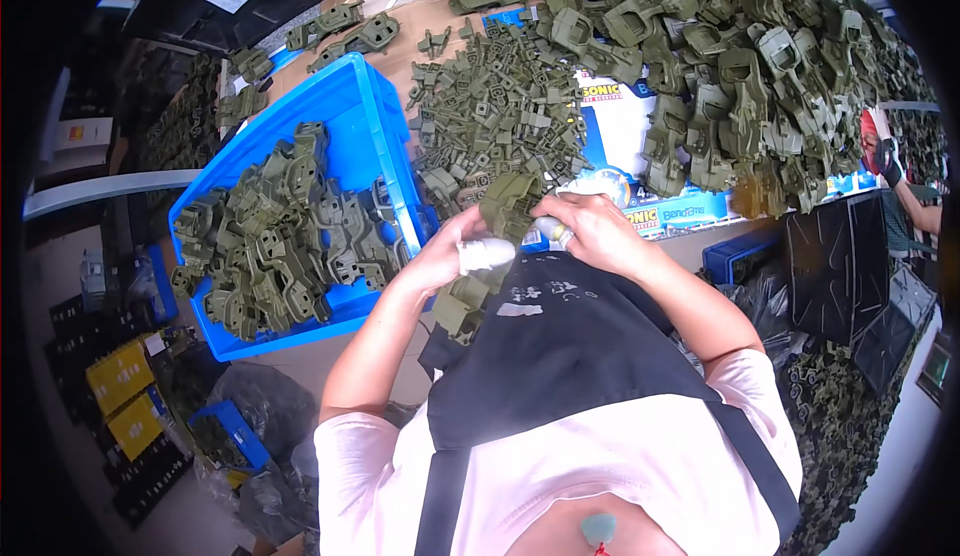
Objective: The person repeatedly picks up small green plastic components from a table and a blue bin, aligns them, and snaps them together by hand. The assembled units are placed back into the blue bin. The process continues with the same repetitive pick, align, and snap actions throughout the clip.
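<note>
i have my left hand (447,253) curled around an olive-green moulded plastic part (512,201), its fingers narrow on it and the thumb in a white wrap (487,255). the part is tilted, up in front of the dark apron (580,346) over a white shirt (640,446). a second olive-green section (460,311) shows below that hand; i cannot tell whether it belongs to the same piece. my right hand (605,236) is just beside the part's right side, fingers bunched narrow, a white covering at the tips; i cannot tell whether they grip anything. to my left, a bright blue rectangular plastic crate (350,106) stands tilted in view, with long olive-green moulded parts (265,236) stacked inside. beyond my hands lies a heap of small olive-green plastic pieces (500,96) on brown cardboard (400,78). farther right, larger olive-green plastic parts (740,76) are piled beside a white-and-blue printed sheet (615,136). near the right rim i see another person's hand (888,164), well apart from mine.
</note>
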Demonstrator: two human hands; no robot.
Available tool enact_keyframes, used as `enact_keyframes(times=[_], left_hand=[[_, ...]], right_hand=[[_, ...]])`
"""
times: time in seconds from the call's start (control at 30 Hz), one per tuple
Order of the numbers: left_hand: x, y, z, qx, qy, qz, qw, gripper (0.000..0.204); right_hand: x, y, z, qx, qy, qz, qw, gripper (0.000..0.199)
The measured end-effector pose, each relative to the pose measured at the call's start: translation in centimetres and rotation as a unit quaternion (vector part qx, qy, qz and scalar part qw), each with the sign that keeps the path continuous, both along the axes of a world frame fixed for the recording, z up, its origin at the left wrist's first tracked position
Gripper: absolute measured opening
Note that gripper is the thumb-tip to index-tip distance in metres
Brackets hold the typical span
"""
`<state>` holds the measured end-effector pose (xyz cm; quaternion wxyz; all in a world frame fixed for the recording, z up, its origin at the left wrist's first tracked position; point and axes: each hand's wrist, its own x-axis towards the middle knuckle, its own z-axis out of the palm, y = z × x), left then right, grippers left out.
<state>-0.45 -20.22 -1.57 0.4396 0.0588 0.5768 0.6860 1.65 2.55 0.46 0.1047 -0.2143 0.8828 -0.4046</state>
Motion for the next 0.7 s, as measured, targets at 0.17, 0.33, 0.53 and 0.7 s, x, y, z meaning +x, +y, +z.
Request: enact_keyframes(times=[0.17, 0.33, 0.53, 0.7], left_hand=[[1.0, 0.0, -0.5, -0.016, 0.042, 0.001, 0.999, 0.057], [1.5, -0.5, -0.1, -0.026, 0.046, -0.003, 0.999, 0.056], [1.2, -0.3, 0.1, -0.031, 0.015, -0.017, 0.999, 0.055], [0.1, -0.2, -1.0, -0.029, -0.078, 0.104, 0.991, 0.051]], right_hand=[[0.8, 0.4, -3.0, -0.065, 0.013, 0.002, 0.998, 0.04], [1.1, 0.0, -2.9, -0.022, 0.023, 0.031, 0.999, 0.045], [1.5, -0.4, -3.3, -0.073, 0.026, -0.013, 0.997, 0.028], [-3.6, 2.6, -4.3, -0.227, -0.296, 0.11, 0.921, 0.026]])
